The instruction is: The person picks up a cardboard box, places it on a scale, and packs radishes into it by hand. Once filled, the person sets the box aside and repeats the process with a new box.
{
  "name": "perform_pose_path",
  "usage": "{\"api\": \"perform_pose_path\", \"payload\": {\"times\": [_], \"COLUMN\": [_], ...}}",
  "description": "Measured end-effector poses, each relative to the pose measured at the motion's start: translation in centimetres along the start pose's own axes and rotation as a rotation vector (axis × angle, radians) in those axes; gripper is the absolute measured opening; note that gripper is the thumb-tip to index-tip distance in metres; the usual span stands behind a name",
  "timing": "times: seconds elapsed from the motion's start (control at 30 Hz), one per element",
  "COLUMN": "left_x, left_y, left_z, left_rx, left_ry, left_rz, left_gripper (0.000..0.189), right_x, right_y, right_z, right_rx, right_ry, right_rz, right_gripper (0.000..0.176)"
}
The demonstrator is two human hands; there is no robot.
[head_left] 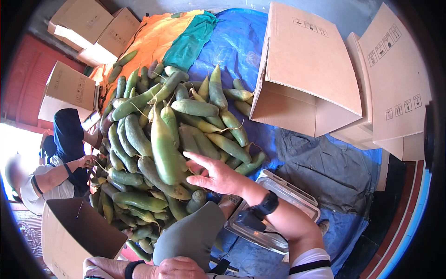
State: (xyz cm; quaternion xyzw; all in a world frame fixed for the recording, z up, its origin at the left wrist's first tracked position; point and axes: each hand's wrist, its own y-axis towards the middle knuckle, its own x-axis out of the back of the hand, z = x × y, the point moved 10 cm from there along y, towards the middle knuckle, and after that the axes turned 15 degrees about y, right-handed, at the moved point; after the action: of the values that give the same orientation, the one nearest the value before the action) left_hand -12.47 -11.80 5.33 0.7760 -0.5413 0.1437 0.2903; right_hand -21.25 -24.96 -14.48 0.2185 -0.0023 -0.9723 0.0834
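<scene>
A big heap of long green radishes (176, 135) lies on a blue tarp (237, 42). My right hand (216, 176) reaches out to the heap's near edge with fingers spread and holds nothing. Its fingertips are right by a large pale green radish (163, 149). A black watch (267, 203) sits on that wrist. My left hand (179, 268) rests low on my grey trouser knee (193, 235). Its fingers curl out of sight at the picture's bottom edge.
An open carton (302, 69) lies on its side at the right of the heap, with more cartons (395, 83) beyond. A clear plastic container (283, 195) sits under my right forearm. Another person (55, 179) crouches at left beside an open carton (74, 232).
</scene>
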Motion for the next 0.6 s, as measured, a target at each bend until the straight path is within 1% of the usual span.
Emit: {"api": "perform_pose_path", "payload": {"times": [0.03, 0.1, 0.13, 0.17, 0.2, 0.27, 0.4, 0.43, 0.5, 0.57, 0.6], "left_x": [0.0, 0.0, 0.0, 0.1, 0.0, 0.0, -0.1, -0.1, -0.2, -0.4, -0.4], "left_y": [0.0, -0.3, -0.5, -0.7, -1.0, -1.5, -2.9, -3.3, -4.0, -4.8, -5.0], "left_z": [0.0, -0.1, -0.2, -0.2, -0.3, -0.7, -1.6, -1.7, -2.0, -2.4, -2.7], "left_rx": [0.004, 0.002, -0.002, -0.003, -0.002, -0.017, -0.027, -0.018, -0.028, -0.023, -0.031], "left_ry": [-0.001, -0.011, -0.011, -0.013, -0.021, 0.001, -0.015, -0.014, -0.010, 0.003, 0.000], "left_rz": [-0.001, -0.001, -0.005, -0.010, -0.010, -0.004, -0.010, -0.016, -0.025, -0.029, -0.032], "left_gripper": [0.036, 0.036, 0.037, 0.037, 0.037, 0.037, 0.036, 0.035, 0.035, 0.032, 0.032], "right_x": [0.1, 3.5, 5.7, 7.6, 9.3, 11.9, 14.0, 14.2, 13.6, 15.2, 16.5], "right_y": [0.1, -1.0, -2.6, -4.2, -6.1, -9.9, -15.6, -16.5, -16.9, -18.1, -18.1], "right_z": [-0.2, -3.2, -4.2, -4.8, -5.7, -6.7, -6.9, -6.9, -3.9, -1.6, 0.1], "right_rx": [0.000, -0.075, -0.074, -0.120, -0.161, -0.203, -0.284, -0.300, -0.330, -0.364, -0.213], "right_ry": [-0.112, -0.158, -0.259, -0.390, -0.426, -0.471, -0.621, -0.656, -0.667, -0.672, -0.637], "right_rz": [-0.035, -0.179, -0.266, -0.314, -0.354, -0.417, -0.449, -0.447, -0.450, -0.586, -0.651], "right_gripper": [0.058, 0.051, 0.045, 0.042, 0.039, 0.034, 0.032, 0.031, 0.030, 0.029, 0.031]}}
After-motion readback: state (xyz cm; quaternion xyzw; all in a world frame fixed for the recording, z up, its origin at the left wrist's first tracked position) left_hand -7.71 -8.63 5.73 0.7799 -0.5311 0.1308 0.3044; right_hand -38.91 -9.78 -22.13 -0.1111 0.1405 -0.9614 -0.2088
